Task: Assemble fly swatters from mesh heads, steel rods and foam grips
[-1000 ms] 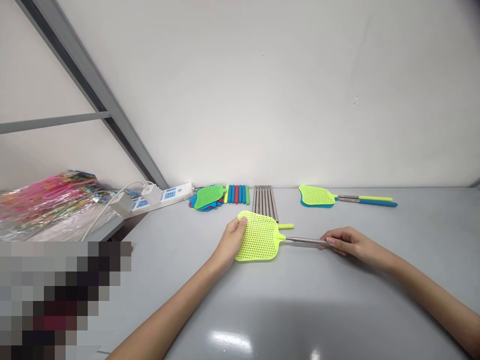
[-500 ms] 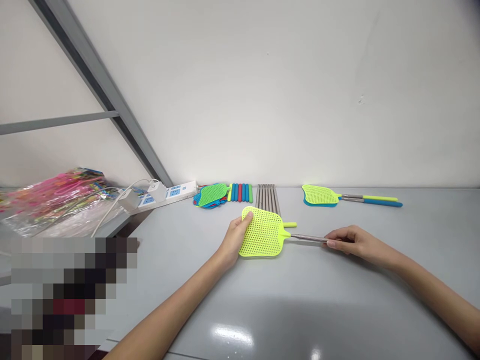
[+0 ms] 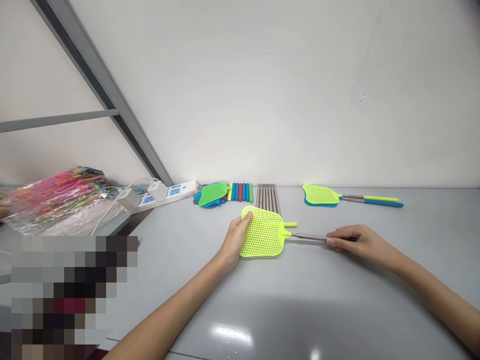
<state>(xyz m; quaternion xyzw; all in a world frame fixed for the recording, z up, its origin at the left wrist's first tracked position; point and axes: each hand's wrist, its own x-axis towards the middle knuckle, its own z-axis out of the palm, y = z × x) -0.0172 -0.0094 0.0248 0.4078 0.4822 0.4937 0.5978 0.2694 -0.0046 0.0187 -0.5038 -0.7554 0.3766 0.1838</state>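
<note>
A yellow-green fly swatter point(image 3: 262, 232) is held level above the grey table, its perforated head on the left and its metal rod on the right. My left hand point(image 3: 234, 240) is closed on the left edge of the head, thumb on top. With thumb and fingers, my right hand point(image 3: 348, 239) pinches the rod near its right end. Just behind the swatter's neck lies a yellow-green handle grip point(image 3: 290, 224), partly hidden by the head. Several metal rods point(image 3: 268, 197) lie side by side behind, their near ends partly covered.
Several coloured handle grips point(image 3: 242, 192) lie beside a pile of swatter heads point(image 3: 213, 195). Two swatters with rods and handles, one yellow-green point(image 3: 320, 194) and one blue point(image 3: 382, 202), lie back right. A power strip point(image 3: 172, 192) and plastic-wrapped pink items point(image 3: 63, 195) are at left.
Almost nothing differs. Both hands keep hold of the fly swatter; the right fingers have shifted very slightly on the rod.
</note>
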